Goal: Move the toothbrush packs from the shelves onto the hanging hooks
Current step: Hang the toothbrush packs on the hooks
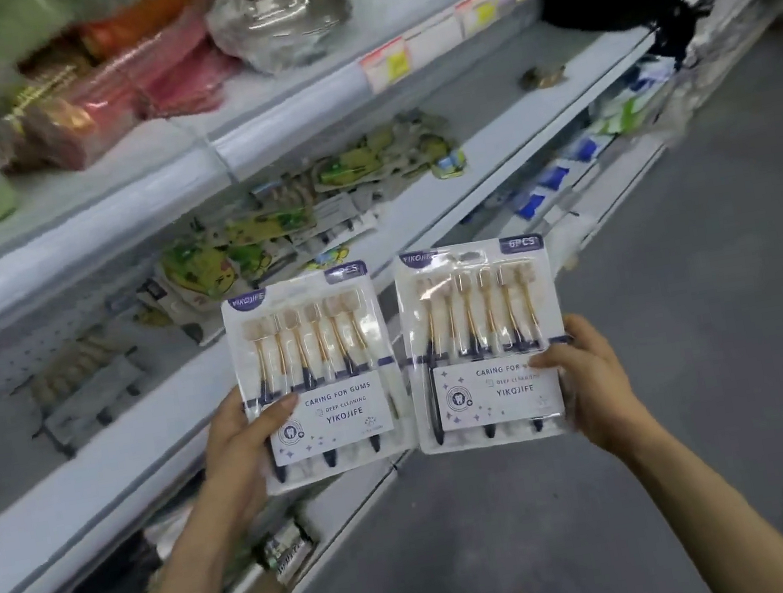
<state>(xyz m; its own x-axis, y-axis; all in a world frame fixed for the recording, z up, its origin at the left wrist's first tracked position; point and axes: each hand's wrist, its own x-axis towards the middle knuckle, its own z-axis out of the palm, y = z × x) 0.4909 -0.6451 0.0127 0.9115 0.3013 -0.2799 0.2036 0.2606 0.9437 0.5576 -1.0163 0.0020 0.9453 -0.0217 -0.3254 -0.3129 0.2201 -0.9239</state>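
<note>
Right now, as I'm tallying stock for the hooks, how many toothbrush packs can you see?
2. One pack is held in the left hand, the other pack in the right hand. Blurred shelf goods may hide more.

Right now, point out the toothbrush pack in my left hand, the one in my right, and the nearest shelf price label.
Left-hand toothbrush pack (316, 354): head view, clear blister.
Right-hand toothbrush pack (482, 317): head view, clear blister.
Price label (386, 64): head view, yellow middle.

White shelves (283, 141) carry green packets (239, 256) (jumbled) and pink packs (175, 76).
</note>
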